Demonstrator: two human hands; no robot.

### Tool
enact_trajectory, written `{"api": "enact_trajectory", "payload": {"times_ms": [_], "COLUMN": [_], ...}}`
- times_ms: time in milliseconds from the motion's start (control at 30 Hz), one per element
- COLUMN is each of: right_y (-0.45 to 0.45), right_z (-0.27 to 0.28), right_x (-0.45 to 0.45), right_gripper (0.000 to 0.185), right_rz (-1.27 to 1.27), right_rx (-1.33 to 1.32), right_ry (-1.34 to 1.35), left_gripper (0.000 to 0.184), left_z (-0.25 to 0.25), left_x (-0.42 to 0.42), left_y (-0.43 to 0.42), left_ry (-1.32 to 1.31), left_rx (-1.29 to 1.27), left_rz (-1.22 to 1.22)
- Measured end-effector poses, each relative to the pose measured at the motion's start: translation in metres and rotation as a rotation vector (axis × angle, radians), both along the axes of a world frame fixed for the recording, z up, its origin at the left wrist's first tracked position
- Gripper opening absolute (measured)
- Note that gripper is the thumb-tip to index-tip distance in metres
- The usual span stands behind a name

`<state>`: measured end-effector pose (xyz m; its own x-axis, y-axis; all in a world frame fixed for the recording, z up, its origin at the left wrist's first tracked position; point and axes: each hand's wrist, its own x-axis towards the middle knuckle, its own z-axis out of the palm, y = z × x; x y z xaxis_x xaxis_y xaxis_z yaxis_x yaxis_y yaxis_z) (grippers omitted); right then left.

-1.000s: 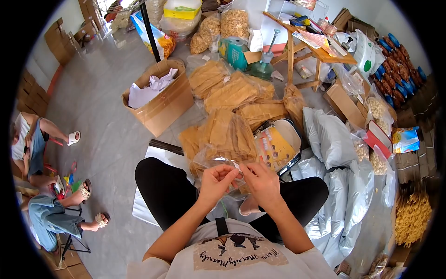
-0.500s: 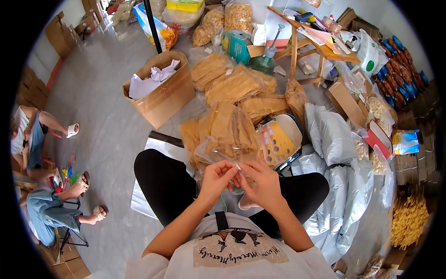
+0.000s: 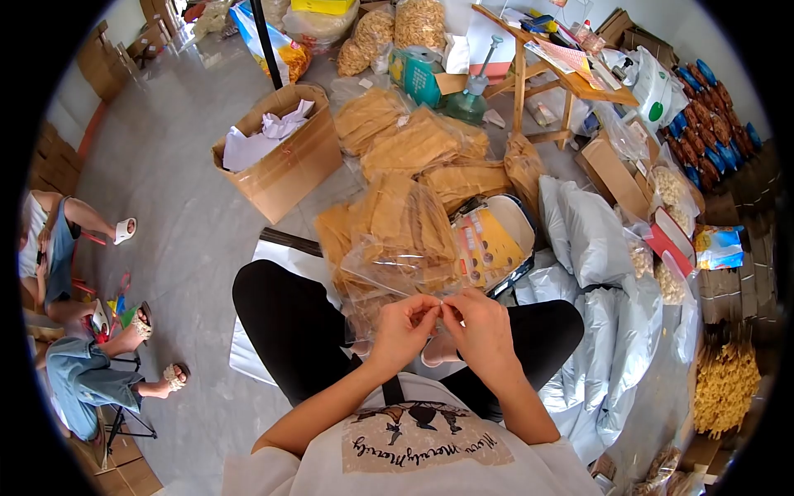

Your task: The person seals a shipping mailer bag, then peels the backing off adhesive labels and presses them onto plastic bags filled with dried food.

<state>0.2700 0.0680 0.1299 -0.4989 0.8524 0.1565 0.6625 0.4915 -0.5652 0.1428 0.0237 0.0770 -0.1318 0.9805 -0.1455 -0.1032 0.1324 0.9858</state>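
My left hand (image 3: 405, 327) and my right hand (image 3: 477, 324) meet at the fingertips above my lap. Both pinch the edge of a clear plastic bag (image 3: 376, 277), which spreads out to the left of the fingers. A tiny white bit shows between the fingertips, too small to name. Just beyond the hands lie clear bags of flat tan-brown pieces (image 3: 405, 219), heaped on the floor. An open case with a yellow printed packet (image 3: 492, 240) sits right of that heap.
A cardboard box (image 3: 285, 174) with white paper stands ahead left. Silver-grey bags (image 3: 591, 240) are piled on the right, below a wooden stand (image 3: 571, 83). Two people sit at the far left, one in blue trousers (image 3: 83, 380). A white sheet (image 3: 248, 355) lies by my left knee.
Both hands have shifted slightly to the right, fingertips still together. The clear bag has come into fuller view left of the fingers. The whole view has moved a little.
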Motion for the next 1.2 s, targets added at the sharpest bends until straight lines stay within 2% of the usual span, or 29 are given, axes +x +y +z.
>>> {"api": "enact_trajectory", "payload": {"times_ms": [167, 367, 800, 1000, 1067, 1200], "right_y": [-0.006, -0.004, -0.006, -0.008, -0.009, -0.006], "right_z": [-0.001, -0.006, -0.018, -0.014, -0.015, -0.014], "right_x": [0.001, 0.006, 0.007, 0.003, 0.002, 0.000], "right_gripper": [0.008, 0.010, 0.011, 0.009, 0.011, 0.009], "right_rz": [-0.041, -0.054, -0.043, -0.030, 0.006, -0.015], "right_rx": [0.087, 0.153, 0.138, 0.152, 0.203, 0.153], "right_ry": [-0.022, 0.067, 0.009, -0.051, -0.167, -0.065], "left_gripper": [0.012, 0.015, 0.014, 0.013, 0.012, 0.011], "left_z": [0.010, 0.016, 0.003, 0.003, 0.003, -0.003], "left_x": [0.003, 0.005, 0.002, -0.003, -0.004, -0.012], "left_y": [0.002, 0.006, 0.010, 0.013, 0.013, 0.013], "left_ry": [-0.177, -0.178, -0.225, -0.181, -0.189, -0.193], "left_rx": [-0.031, -0.062, -0.103, -0.111, -0.142, -0.136], "left_rz": [-0.014, -0.084, -0.133, -0.126, -0.113, -0.109]}}
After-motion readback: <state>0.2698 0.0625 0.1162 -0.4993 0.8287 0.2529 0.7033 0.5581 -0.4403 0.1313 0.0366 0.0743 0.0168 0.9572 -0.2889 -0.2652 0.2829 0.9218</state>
